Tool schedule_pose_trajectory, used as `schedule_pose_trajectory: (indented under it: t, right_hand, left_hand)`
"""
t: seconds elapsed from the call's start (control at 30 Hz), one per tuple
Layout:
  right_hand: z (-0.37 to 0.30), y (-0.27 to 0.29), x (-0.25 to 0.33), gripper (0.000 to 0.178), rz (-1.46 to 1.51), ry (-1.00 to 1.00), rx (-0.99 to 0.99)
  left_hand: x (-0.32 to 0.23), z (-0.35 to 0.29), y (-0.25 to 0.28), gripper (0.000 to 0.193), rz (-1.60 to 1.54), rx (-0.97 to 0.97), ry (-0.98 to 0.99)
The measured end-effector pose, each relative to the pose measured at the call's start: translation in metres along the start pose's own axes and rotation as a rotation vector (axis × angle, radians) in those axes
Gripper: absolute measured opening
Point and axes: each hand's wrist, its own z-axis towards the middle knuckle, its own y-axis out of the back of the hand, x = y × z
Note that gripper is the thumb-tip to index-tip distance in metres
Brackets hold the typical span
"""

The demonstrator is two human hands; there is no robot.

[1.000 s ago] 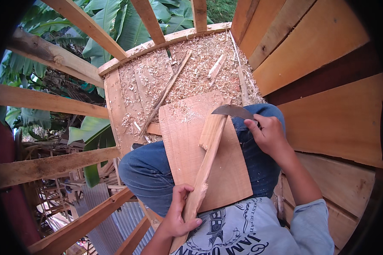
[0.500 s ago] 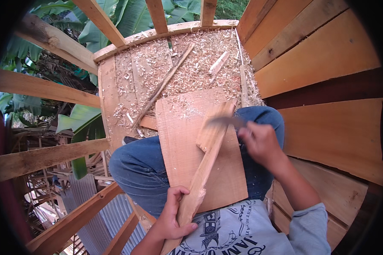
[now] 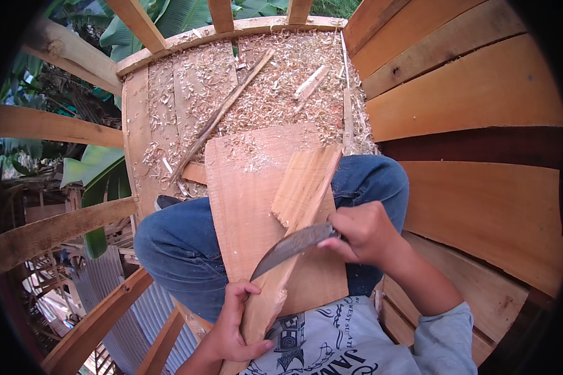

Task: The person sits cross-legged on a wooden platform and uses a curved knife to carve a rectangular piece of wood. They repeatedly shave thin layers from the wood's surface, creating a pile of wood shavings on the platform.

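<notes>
A long piece of wood (image 3: 280, 270), wider at its far end and narrow toward me, lies slantwise over a flat board (image 3: 238, 181) on my lap. My left hand (image 3: 234, 325) is wrapped round its narrow near end, close to my shirt. In my right hand (image 3: 361, 232) is a knife with a broad, dark curved blade (image 3: 294, 247). The blade lies across the narrow part of the wood, its tip pointing left toward my left hand. The knife's handle is mostly hidden in my fist.
Curled wood shavings (image 3: 281, 87) cover the plank floor ahead. A thin stick (image 3: 222, 115) and a short wood scrap (image 3: 311, 81) lie among them. Slatted rails (image 3: 56, 128) stand at left, a plank wall (image 3: 469, 100) at right. Corrugated metal sheets (image 3: 122, 306) show below left.
My right hand has brought the knife from the wood's far wide end back toward me, onto the narrow part. My left hand keeps its grip. The view has shifted slightly.
</notes>
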Motion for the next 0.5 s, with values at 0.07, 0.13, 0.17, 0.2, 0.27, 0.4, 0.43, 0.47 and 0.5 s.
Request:
schedule_pose_trajectory:
  t: [0.07, 0.13, 0.17, 0.2, 0.27, 0.4, 0.43, 0.47, 0.5]
  right_hand:
    - [0.007, 0.002, -0.032, 0.041, 0.064, -0.267, -0.158]
    - [0.015, 0.014, -0.043, 0.039, 0.166, -0.412, -0.225]
    - [0.011, 0.013, -0.035, 0.039, 0.132, -0.338, -0.22]
    - [0.007, 0.013, -0.027, 0.038, 0.097, -0.264, -0.217]
    - [0.001, 0.014, -0.014, 0.038, 0.349, -0.468, -0.19]
    - [-0.013, 0.016, -0.013, 0.04, 0.407, -0.462, -0.217]
    - [-0.019, 0.014, -0.012, 0.041, 0.348, -0.412, -0.215]
    - [-0.024, 0.013, -0.006, 0.042, 0.247, -0.329, -0.151]
    - [-0.029, 0.014, 0.004, 0.043, 0.147, -0.247, -0.087]
  left_hand:
    - [0.001, -0.004, -0.003, 0.085, -0.001, 0.014, -0.005]
    - [0.001, -0.001, -0.001, 0.084, 0.03, 0.034, -0.025]
    - [-0.005, -0.001, -0.004, 0.083, -0.024, 0.061, 0.048]
    - [-0.005, -0.001, -0.003, 0.082, -0.021, 0.062, 0.025]
    - [-0.002, -0.002, -0.003, 0.082, -0.027, 0.089, -0.029]
    - [-0.002, -0.005, -0.002, 0.083, -0.073, -0.003, 0.011]
    - [-0.002, -0.005, -0.002, 0.083, -0.065, -0.004, 0.018]
    - [-0.002, -0.005, -0.002, 0.083, -0.052, -0.001, 0.011]
    - [-0.001, -0.004, -0.002, 0.083, -0.04, 0.002, 0.004]
